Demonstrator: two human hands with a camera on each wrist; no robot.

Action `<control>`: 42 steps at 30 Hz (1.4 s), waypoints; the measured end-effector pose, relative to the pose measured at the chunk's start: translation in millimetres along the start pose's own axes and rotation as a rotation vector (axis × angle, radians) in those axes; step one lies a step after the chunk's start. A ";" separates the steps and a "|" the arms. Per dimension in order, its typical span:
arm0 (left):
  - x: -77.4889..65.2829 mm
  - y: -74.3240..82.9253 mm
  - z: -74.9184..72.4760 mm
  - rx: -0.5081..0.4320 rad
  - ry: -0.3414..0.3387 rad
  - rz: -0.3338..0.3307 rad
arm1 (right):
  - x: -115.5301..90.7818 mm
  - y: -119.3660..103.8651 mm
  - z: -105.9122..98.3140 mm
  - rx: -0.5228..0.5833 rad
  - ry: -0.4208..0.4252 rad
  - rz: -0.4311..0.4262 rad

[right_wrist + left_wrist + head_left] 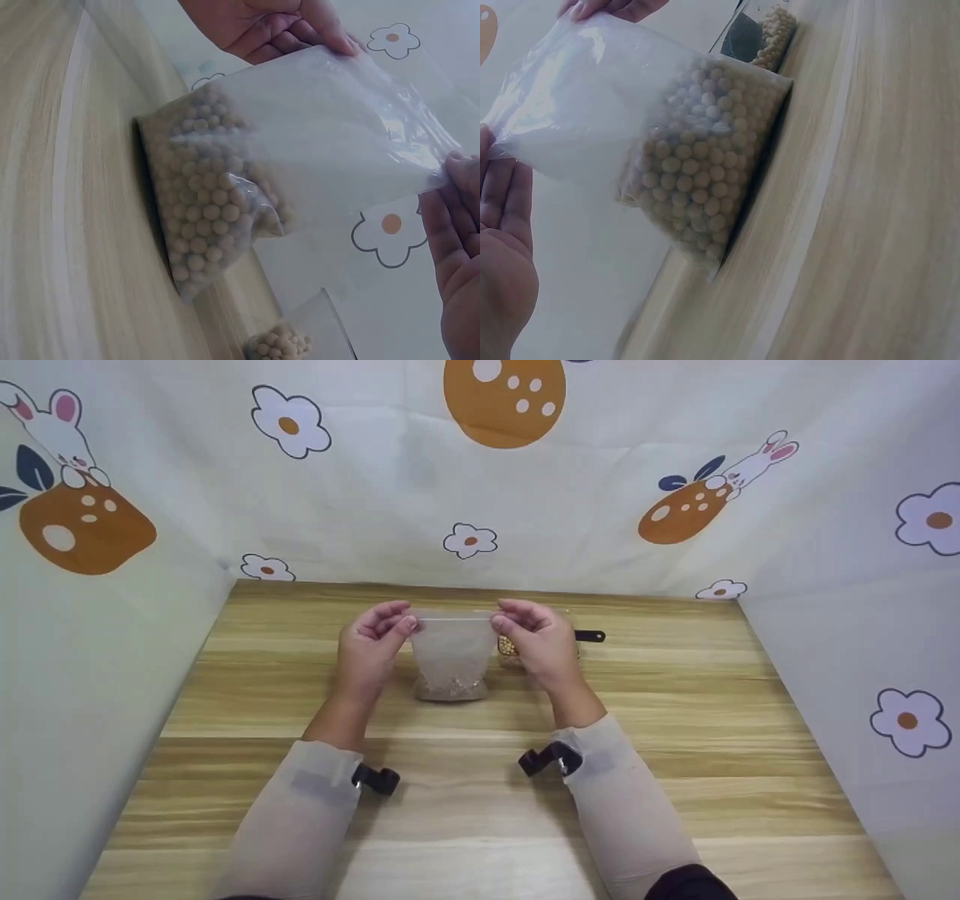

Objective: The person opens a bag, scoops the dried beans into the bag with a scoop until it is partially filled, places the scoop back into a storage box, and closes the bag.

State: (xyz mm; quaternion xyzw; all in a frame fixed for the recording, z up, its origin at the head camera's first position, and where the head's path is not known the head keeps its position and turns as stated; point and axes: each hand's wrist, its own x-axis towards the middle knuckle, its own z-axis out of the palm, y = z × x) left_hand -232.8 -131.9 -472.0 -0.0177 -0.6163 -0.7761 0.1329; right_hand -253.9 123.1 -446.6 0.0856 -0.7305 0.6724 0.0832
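A clear zip bag (454, 652) stands upright on the wooden table, its lower part filled with small round beige balls (697, 172) that look like dried beans or pellets. My left hand (367, 649) pinches the bag's top left corner between thumb and fingers. At the opposite top corner, my right hand (541, 649) pinches the plastic the same way. Between the two hands the top edge is drawn out straight. The bag's base (169, 217) rests on the tabletop in the right wrist view.
Partly hidden behind my right hand is a clear container (511, 661) holding more beige balls (277, 343). A black handle (591, 636) sticks out to its right. Patterned cloth walls (360, 510) border the wooden table (465, 810) at the back and sides.
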 end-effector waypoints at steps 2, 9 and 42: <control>-0.2 0.6 -0.7 0.006 -0.002 0.003 | 0.8 0.4 0.4 -0.016 0.009 0.002; -0.3 1.6 -2.0 0.049 -0.006 -0.028 | 4.0 0.6 1.1 -0.035 -0.004 0.004; 13.3 -11.7 -5.8 0.092 0.017 -0.055 | 11.6 7.8 -37.1 -0.006 -0.046 0.021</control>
